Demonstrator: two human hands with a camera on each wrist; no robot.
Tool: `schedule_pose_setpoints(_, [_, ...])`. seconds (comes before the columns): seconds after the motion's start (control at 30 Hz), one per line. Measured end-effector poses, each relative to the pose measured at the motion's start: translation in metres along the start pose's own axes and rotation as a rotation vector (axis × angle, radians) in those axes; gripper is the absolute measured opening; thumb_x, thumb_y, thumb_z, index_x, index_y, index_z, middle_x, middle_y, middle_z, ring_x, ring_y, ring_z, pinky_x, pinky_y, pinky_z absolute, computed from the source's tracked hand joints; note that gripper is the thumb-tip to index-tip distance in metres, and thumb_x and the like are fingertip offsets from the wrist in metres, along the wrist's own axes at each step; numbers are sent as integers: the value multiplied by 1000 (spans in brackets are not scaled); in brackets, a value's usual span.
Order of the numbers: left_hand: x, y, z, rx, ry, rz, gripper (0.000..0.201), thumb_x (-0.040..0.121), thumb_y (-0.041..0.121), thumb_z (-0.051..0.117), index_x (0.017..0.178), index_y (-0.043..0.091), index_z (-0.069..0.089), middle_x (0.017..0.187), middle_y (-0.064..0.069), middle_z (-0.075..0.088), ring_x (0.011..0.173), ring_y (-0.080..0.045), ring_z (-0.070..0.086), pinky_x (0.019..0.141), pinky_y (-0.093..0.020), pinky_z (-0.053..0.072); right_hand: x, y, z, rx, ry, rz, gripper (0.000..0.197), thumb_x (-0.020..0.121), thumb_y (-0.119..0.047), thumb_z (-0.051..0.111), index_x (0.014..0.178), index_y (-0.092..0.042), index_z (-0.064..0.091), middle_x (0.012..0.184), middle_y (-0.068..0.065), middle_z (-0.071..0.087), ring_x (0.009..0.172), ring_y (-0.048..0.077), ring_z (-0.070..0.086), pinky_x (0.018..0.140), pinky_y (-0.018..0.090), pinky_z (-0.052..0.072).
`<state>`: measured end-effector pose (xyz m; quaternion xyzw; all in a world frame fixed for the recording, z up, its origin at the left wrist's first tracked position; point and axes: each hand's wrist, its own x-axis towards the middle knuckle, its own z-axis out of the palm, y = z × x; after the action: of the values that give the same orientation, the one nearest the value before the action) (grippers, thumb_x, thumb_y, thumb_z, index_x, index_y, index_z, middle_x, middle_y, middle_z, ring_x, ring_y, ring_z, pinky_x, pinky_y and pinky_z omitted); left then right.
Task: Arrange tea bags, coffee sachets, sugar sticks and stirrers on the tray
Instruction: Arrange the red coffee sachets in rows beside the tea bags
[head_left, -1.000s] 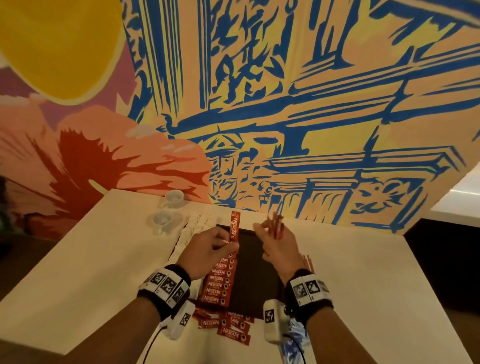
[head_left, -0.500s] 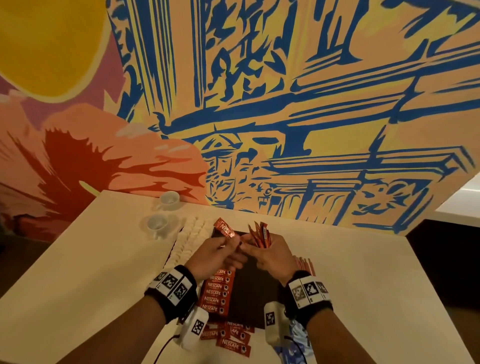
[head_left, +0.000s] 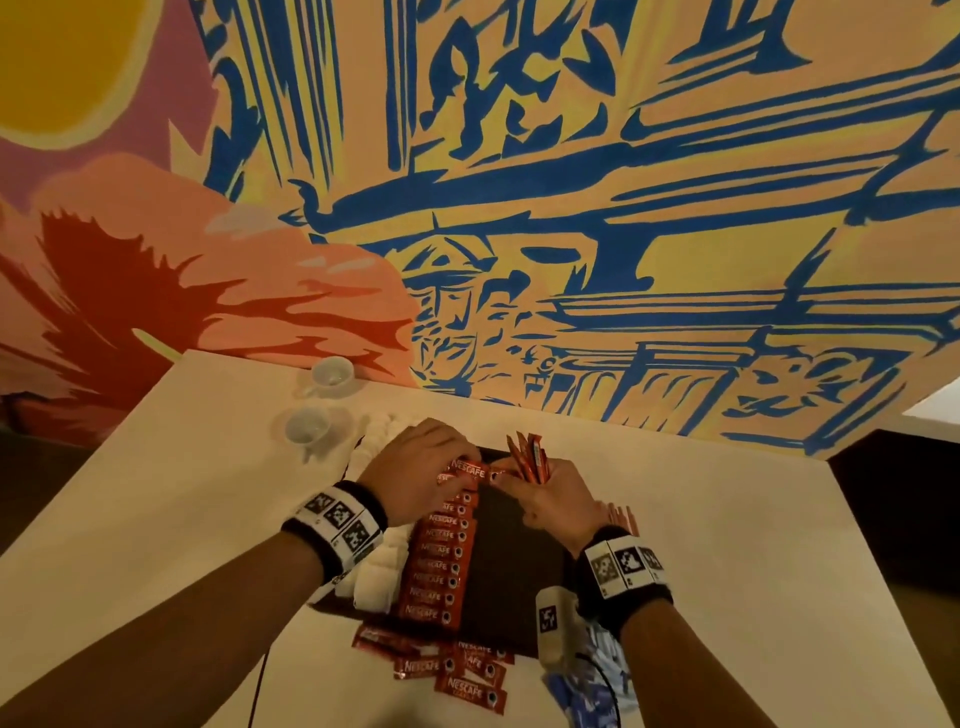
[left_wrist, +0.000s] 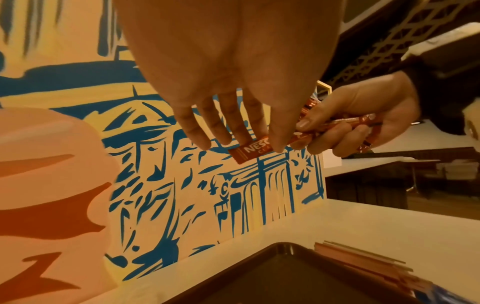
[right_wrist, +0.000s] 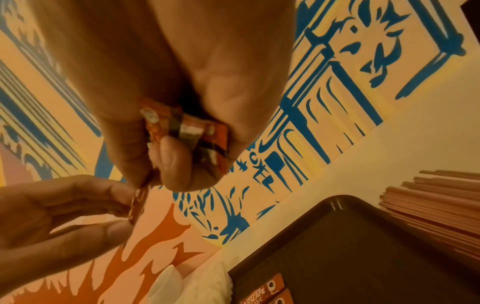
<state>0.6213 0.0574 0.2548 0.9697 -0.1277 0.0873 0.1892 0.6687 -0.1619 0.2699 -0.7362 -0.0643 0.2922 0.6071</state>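
Nearby: two white cups (head_left: 318, 402), stirrers (right_wrist: 439, 197) beside tray (head_left: 511, 561), loose sachets (head_left: 457, 670).

Black wristbands (head_left: 340, 525) with white square-code tags; white wrist cameras (head_left: 550, 626), thin cable.

Tray's (head_left: 511, 564) left half under sachet row (head_left: 439, 564); its near-right corner behind wrist camera (head_left: 553, 626).

So the desk (head_left: 156, 509) is a plain white one pushed up against the mural wall. Sitting right on it: a dark tray (head_left: 511, 561) in the middle, two small white cups (head_left: 332, 375) at the back left, loose Nescafé sachets (head_left: 457, 670) at the near edge, thin stirrers (head_left: 621, 517) just right of the tray, and some blue-and-white packets (head_left: 587, 686) at the near right.
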Motion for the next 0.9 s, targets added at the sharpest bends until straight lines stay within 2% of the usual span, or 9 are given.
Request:
schedule_pose_setpoints(0.1, [9,-15,6,16,-37,54,32,95,47,57,121,29,64,117,10,63,111,-11,53,101,-32,44,12,7,1,77,25,16,7,93,-16,72,95,-13,78,56,1,46,45,11,36,42,23,32])
schedule_pose_setpoints(0.2, [20,-32,14,45,-50,61,34,97,47,56,124,28,64,118,9,65,111,-12,55,101,-33,42,23,13,0,97,132,68,17,94,-31,71,96,-15,74,65,1,54,51,10,44,44,22,37])
schedule_pose_setpoints(0.3, [31,-56,26,66,-101,-47,35,98,48,53,125,28,63,121,7,64,113,-15,55,100,-34,41,33,19,-3,21,243,109,29,98,-38,63,93,-10,68,63,-3,56,50,9,47,43,19,40])
schedule_pose_setpoints(0.43, [47,-87,48,109,-224,-188,33,98,45,54,125,28,63,125,4,61,115,-18,52,100,-38,42,43,29,-4,67,290,167,36,103,-39,55,96,-5,66,73,6,61,55,14,52,43,20,41])
schedule_pose_setpoints(0.57, [62,-106,74,218,-415,-238,34,100,43,51,127,26,62,126,-1,59,120,-24,49,101,-41,41,53,46,1,73,340,192,38,103,-43,50,90,-10,65,74,7,64,69,24,59,64,35,51])
schedule_pose_setpoints(0.67, [72,-111,95,294,-500,-231,34,100,41,49,125,24,63,126,-3,60,121,-26,49,101,-42,39,57,49,8,177,348,255,34,104,-42,50,88,-14,60,72,2,62,72,21,62,75,43,56])
schedule_pose_setpoints(0.7, [74,-113,102,312,-518,-225,33,100,40,49,125,23,63,125,-3,61,122,-26,48,101,-43,38,58,52,10,187,346,266,35,104,-42,49,87,-14,58,70,1,60,70,19,62,74,43,57])
schedule_pose_setpoints(0.77, [78,-115,114,348,-541,-203,30,99,35,51,123,21,64,124,-3,61,122,-26,48,101,-42,38,61,59,12,163,331,269,34,103,-44,50,87,-15,56,67,0,55,63,17,58,63,39,55])
schedule_pose_setpoints(0.9, [83,-119,130,396,-555,-160,25,97,26,55,119,19,65,120,-4,62,120,-28,49,98,-43,39,67,77,18,84,271,274,26,100,-42,58,91,-18,55,64,-4,49,53,10,47,46,26,42])
